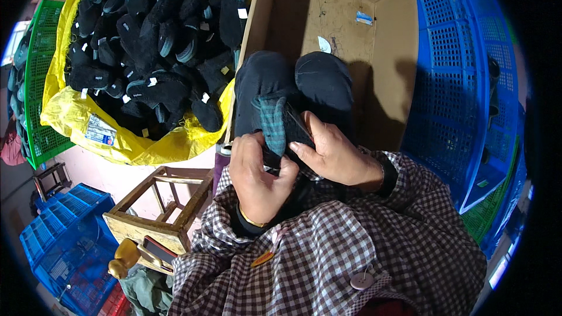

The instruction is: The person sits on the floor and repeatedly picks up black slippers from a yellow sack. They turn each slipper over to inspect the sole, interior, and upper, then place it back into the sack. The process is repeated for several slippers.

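Observation:
A dark slipper with a teal plaid upper (271,122) lies across my lap, just below my knees. My left hand (257,172) is closed on its near left end, with fingers bent and the thumb pressed in. From the right, my right hand (339,157) pinches the slipper's black edge between thumb and fingers. Whether any small item sits inside either grip is hidden. Beyond my left hand, a yellow woven sack (111,152) holds a heap of black fleecy slippers (140,35), several with small white tags.
An open cardboard box (328,17) stands beyond my knees, with paper scraps inside. Blue plastic crates (448,52) rise on the right. At left are a green crate (44,76), a wooden stool (146,228) and a blue basket (70,216).

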{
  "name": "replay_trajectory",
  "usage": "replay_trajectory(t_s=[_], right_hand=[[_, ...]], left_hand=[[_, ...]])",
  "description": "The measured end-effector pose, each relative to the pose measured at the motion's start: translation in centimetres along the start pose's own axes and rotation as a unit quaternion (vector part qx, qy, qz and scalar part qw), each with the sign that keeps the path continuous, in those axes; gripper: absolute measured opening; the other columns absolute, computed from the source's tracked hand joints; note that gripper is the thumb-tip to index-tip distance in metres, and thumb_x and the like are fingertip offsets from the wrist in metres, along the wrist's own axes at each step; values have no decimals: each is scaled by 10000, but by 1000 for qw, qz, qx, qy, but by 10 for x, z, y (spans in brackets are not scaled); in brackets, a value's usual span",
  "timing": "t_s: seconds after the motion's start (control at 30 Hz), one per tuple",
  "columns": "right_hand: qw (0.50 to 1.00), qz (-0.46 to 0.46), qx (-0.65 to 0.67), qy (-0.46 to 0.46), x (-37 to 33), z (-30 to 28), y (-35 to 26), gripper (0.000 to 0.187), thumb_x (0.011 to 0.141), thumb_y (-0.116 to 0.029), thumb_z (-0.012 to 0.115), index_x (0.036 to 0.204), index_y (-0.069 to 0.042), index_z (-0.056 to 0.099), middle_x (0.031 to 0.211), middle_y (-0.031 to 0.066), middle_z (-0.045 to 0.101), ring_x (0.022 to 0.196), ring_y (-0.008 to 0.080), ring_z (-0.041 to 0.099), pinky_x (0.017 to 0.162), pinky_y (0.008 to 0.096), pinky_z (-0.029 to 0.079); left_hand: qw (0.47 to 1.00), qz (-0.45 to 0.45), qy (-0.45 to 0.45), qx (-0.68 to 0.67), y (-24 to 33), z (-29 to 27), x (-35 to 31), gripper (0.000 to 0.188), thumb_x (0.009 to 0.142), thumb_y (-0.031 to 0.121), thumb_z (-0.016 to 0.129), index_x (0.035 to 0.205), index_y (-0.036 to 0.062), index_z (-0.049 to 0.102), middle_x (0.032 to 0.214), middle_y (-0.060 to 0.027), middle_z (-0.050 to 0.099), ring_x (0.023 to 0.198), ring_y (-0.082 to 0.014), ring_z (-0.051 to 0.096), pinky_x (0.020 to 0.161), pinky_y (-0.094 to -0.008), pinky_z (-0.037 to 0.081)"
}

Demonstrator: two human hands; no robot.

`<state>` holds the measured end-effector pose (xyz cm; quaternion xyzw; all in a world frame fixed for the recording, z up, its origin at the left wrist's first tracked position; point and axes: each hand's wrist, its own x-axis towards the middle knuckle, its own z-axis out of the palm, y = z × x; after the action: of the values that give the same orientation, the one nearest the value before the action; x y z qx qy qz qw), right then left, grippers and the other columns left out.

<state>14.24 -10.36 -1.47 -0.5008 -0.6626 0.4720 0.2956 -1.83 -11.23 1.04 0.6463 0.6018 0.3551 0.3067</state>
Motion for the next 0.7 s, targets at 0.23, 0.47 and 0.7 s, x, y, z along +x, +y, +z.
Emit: replay_trajectory(t_s=[0.23,0.47,0.7], right_hand=[[986,25,159,-39,32,27,-4,394,825,-27,578,1190,59,457,1000,244,615,923,317,635,780,364,507],[982,44,185,-19,20,27,-2,394,888,-133,587,1210,51,452,1048,226,616,969,273,631,818,356,499],[986,10,140,88,12,-13,-13,272,825,-162,729,949,23,571,757,45,605,662,67,535,593,241,456]], left_hand=[[997,1,25,69,7,-14,11,360,566,34,668,872,-12,484,773,-165,448,719,-363,469,637,-432,392],[985,90,-10,145,-9,-19,-8,704,562,136,802,1147,-45,455,995,-206,508,894,-384,504,787,-436,420],[996,42,-65,50,-19,-30,10,719,448,117,807,1074,-26,484,910,-186,503,865,-385,507,777,-426,433]])
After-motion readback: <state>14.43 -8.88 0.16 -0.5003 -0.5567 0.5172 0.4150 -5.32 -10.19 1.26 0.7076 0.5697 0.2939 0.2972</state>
